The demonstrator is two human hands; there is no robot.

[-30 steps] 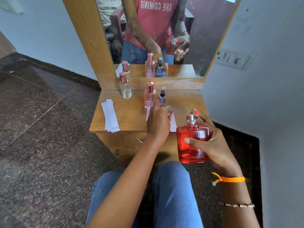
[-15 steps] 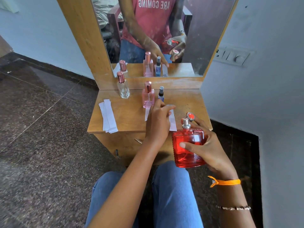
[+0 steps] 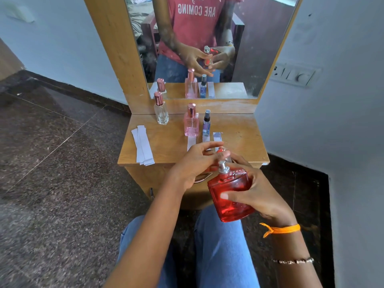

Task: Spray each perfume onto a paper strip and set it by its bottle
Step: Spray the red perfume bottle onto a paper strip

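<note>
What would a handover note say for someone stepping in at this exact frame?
Right hand grips the red bottle above the lap, sprayer uncapped.
Left hand reaches to the cap at the right fingertips; whether it grips the cap is unclear.
Done, apparently: strips lie before the pink bottle and the slim blue bottle; a third strip lies right of them.
Left: cap the red bottle and stand it by the third strip; the clear bottle has no strip. Spare strips lie at the table's left.
</note>
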